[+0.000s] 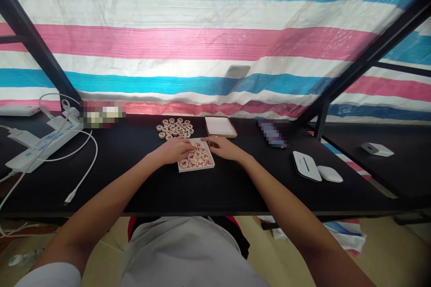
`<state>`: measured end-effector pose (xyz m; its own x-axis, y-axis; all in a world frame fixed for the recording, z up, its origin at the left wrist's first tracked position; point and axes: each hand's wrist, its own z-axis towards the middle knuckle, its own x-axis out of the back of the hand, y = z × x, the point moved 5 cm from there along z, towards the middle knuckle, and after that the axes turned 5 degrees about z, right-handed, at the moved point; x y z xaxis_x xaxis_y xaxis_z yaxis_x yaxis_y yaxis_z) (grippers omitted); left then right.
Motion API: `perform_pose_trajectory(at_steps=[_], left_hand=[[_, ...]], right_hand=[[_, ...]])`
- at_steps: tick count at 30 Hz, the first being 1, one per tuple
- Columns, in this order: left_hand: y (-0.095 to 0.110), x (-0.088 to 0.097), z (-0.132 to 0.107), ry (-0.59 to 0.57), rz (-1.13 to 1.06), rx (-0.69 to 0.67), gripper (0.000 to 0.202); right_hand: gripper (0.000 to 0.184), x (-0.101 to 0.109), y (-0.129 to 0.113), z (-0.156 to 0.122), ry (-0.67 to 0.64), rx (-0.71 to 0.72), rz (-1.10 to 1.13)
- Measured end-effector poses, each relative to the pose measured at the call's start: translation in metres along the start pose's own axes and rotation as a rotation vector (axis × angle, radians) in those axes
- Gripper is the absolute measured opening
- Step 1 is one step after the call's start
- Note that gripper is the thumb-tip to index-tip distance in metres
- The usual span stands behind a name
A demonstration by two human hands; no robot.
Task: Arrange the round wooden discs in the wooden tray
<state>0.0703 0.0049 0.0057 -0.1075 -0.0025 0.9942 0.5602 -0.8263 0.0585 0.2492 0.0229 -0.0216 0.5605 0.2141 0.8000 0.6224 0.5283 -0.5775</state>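
A shallow white box tray [196,169] lies on the black desk, holding rows of round Chinese chess pieces [200,162] with red characters. My left hand [175,150] reaches over the tray's left side, its fingers drawn together on a chess piece near the back rows; the fingertips partly cover it. At the tray's back right corner is my right hand [225,148], with its fingers curled against the rim. Behind my left hand, a loose cluster of chess pieces [175,127] rests on the desk, some with dark characters and some with red.
Beyond the tray sits an open box lid [220,127]. To the right are a blurred phone [272,133], a white flat device [306,166] and a white mouse-shaped case [330,174]. A power strip [43,143] with cables and a loose white cable plug [70,197] lie left.
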Motion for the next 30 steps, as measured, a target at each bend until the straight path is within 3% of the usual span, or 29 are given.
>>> perform_pose_trajectory(at_steps=[8,11,14,17,21,25,30], left_hand=[[-0.006,-0.001,0.004,0.088,0.040,0.015,0.015],[-0.012,0.017,-0.001,0.181,0.055,0.030,0.014],[-0.027,0.043,-0.012,0.276,0.098,0.138,0.015],[-0.041,0.051,-0.020,0.152,0.106,0.259,0.019],[-0.052,0.033,-0.025,-0.123,0.028,0.377,0.025],[-0.056,0.022,-0.025,-0.160,0.008,0.404,0.029],[-0.056,0.022,-0.024,-0.174,0.000,0.427,0.029]], right_hand=[[0.040,0.000,0.002,0.000,0.001,-0.006,0.020],[0.039,0.000,0.002,0.001,0.011,-0.011,0.023],[0.038,0.002,0.000,0.000,0.010,-0.016,0.023],[0.037,0.003,-0.001,0.000,0.011,-0.024,0.023],[0.036,0.002,0.002,0.001,0.023,-0.031,0.018],[0.037,0.001,0.004,0.001,0.024,-0.031,0.024],[0.036,0.002,0.003,0.001,0.028,-0.031,0.028]])
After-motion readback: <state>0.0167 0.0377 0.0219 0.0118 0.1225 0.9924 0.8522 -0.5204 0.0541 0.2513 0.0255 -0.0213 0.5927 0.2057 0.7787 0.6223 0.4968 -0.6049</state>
